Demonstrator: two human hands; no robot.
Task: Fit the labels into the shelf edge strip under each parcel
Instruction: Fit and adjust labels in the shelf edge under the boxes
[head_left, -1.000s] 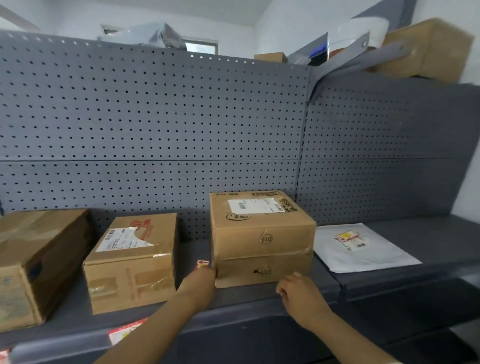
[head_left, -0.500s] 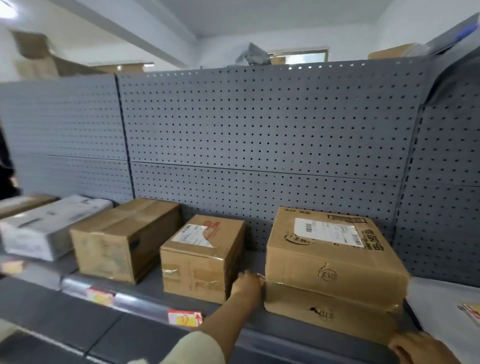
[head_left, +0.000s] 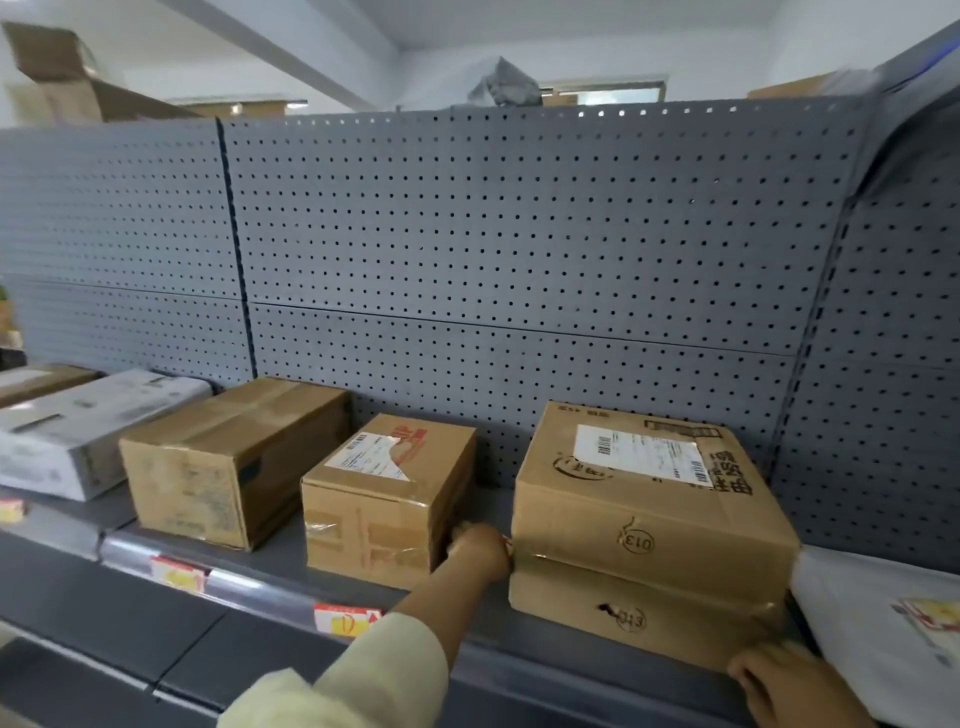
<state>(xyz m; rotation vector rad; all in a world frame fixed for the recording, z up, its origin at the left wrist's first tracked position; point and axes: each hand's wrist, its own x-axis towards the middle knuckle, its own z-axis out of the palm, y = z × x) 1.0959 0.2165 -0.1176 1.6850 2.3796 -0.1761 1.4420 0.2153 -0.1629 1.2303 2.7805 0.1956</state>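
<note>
Two stacked cardboard parcels marked 013, an upper parcel (head_left: 644, 499) on a lower parcel (head_left: 623, 618), stand on the grey shelf. My left hand (head_left: 480, 551) is closed in the gap between this stack and a smaller taped parcel (head_left: 384, 499), with a sliver of a red-and-white label at its fingertips. My right hand (head_left: 779, 680) rests with fingers apart at the lower parcel's front right corner. The clear shelf edge strip (head_left: 249, 587) holds one red-and-yellow label (head_left: 179, 571) and a second label (head_left: 345, 618), partly hidden by my sleeve.
A larger brown box (head_left: 228, 457) and a white-grey box (head_left: 78, 431) sit further left, with another label (head_left: 10, 509) under them. A white mailer bag (head_left: 883, 623) lies at the right. The grey pegboard wall (head_left: 519, 260) backs the shelf.
The view has swung left, bringing more boxes into sight. My left hand stays beside the stacked parcels. My right hand has shifted to the lower parcel's right corner.
</note>
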